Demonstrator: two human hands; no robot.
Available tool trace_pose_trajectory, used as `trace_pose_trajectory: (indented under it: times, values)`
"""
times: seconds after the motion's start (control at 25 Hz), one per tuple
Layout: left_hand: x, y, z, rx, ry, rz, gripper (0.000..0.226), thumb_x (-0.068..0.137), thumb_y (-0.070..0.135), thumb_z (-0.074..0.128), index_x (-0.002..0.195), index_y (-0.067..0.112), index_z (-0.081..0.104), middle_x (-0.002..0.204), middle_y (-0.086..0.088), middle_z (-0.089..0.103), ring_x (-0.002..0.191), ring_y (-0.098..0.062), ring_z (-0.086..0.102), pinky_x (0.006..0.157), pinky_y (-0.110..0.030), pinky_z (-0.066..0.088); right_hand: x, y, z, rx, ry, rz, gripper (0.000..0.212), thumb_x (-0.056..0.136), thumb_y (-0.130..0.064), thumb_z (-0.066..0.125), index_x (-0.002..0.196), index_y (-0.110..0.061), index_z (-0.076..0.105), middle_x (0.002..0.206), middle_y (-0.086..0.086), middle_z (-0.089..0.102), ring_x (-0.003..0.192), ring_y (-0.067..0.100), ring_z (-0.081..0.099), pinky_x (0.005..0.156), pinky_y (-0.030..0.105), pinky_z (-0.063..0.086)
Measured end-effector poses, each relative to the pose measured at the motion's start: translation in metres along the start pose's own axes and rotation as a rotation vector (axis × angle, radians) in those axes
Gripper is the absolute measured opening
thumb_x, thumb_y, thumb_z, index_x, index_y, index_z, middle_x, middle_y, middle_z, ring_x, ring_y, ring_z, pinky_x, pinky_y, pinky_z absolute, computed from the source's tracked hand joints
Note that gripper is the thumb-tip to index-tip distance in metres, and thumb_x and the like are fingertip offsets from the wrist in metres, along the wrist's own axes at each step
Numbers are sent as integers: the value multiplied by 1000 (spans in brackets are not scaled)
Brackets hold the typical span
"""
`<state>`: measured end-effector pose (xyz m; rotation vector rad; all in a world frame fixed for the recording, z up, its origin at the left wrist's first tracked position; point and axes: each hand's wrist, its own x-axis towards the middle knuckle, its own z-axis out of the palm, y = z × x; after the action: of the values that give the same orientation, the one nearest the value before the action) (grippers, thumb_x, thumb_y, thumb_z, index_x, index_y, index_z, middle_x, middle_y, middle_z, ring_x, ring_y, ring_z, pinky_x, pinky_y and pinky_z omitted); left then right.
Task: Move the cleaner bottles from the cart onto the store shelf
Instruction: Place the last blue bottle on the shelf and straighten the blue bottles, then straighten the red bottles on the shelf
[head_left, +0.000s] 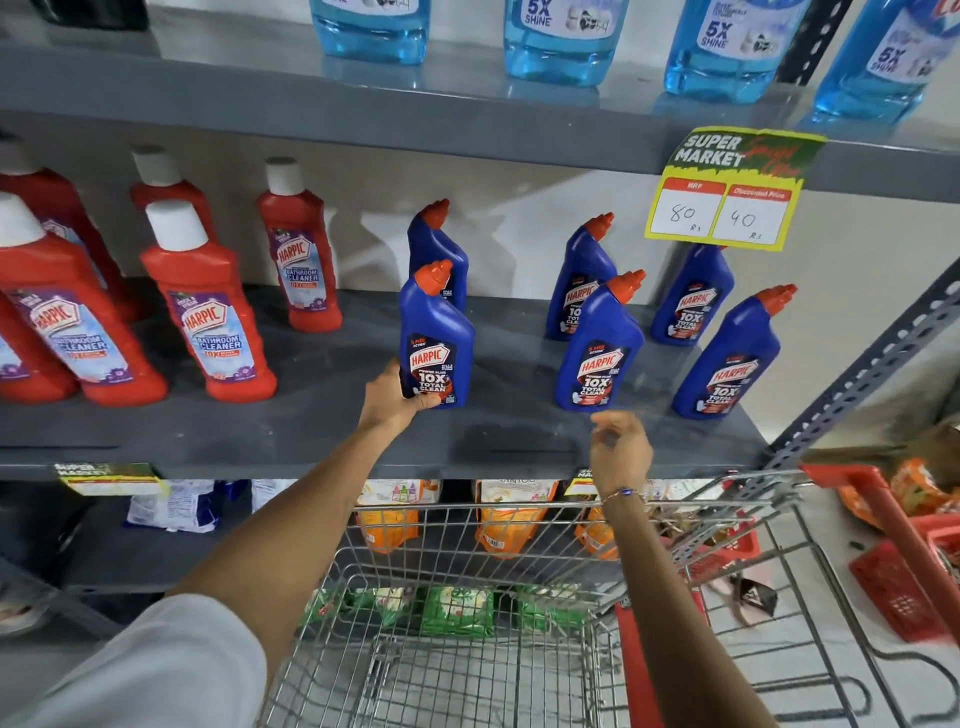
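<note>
My left hand (395, 397) grips the base of a blue Harpic cleaner bottle (435, 338) with an orange cap, standing upright on the grey middle shelf (322, 415). Another blue bottle (437, 249) stands right behind it. Several more blue bottles stand to the right, the nearest one (597, 345) just above my right hand (618, 449). That hand hovers at the shelf's front edge, fingers loosely curled, holding nothing. The wire cart (467, 623) sits below between my arms, and no bottles show in its basket.
Red Harpic bathroom cleaner bottles (208, 306) fill the shelf's left half. Blue glass-cleaner bottles (561, 36) stand on the top shelf. A yellow price tag (727, 192) hangs at the right. Orange pouches (506, 519) lie on the lower shelf; a red basket (904, 587) sits right of the cart.
</note>
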<state>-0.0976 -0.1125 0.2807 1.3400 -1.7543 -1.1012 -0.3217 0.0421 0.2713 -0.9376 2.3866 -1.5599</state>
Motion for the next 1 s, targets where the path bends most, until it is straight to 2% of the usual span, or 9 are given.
trace_pose_trajectory:
  times: [0.16,0.24,0.4,0.56,0.68,0.76,0.88,0.92,1.0]
  values:
    - [-8,-3,-11,38,-12,-4,63,71,16,77,124,5,45,123,-14,62,113,-30,58,96,-38,45,-38,-47,41,-106,-207,-159,21,80,3,51,84,-9,68,93,11,71,84,24,65,67,9,35]
    - [-16,-10,-27,30,57,14,62,74,13,74,127,2,44,126,-17,60,114,-29,58,96,-33,44,-51,-72,61,-131,-307,-200,24,81,3,48,85,-9,68,94,9,72,86,22,65,72,11,37]
    - [-46,-35,-88,58,214,154,21,86,18,61,102,6,61,93,-8,71,84,-19,65,72,-11,38,-78,-117,108,-138,-432,-271,27,79,4,46,83,-9,69,94,10,73,87,24,65,78,20,43]
    - [-57,-72,-163,59,432,188,17,91,20,54,88,3,60,72,-8,63,66,-15,53,63,-17,34,-109,-161,159,-80,-576,-364,24,76,7,48,82,-6,68,91,13,73,84,26,67,73,20,49]
    - [-53,-91,-216,-44,621,183,27,86,21,58,87,-4,49,80,-4,47,75,-20,46,75,-32,40,-129,-191,192,-69,-617,-373,22,78,2,52,93,-5,67,99,13,72,87,24,67,79,21,50]
    - [-38,-108,-247,42,730,86,49,78,21,69,109,-7,44,105,-17,46,101,-33,47,97,-45,40,-135,-203,214,-34,-684,-274,32,79,-6,60,111,-6,60,115,13,66,100,24,63,91,27,49]
    - [-12,-126,-288,-10,558,-14,83,59,26,80,123,-4,38,121,-25,51,114,-35,51,103,-49,41,-139,-216,245,-2,-816,-121,74,73,-16,73,135,-6,34,140,13,44,127,26,44,107,39,39]
    - [-9,-125,-298,-27,455,-49,81,58,22,80,123,-1,39,121,-22,55,111,-30,54,102,-44,43,-140,-217,256,-12,-832,-105,79,71,-17,75,135,-5,31,142,12,42,129,26,42,108,39,37]
    - [-5,-123,-311,20,310,-96,70,67,9,77,124,1,37,124,-19,57,112,-28,56,97,-34,42,-142,-219,272,-11,-822,-95,69,69,-12,77,127,-5,39,133,13,51,120,25,49,104,35,39]
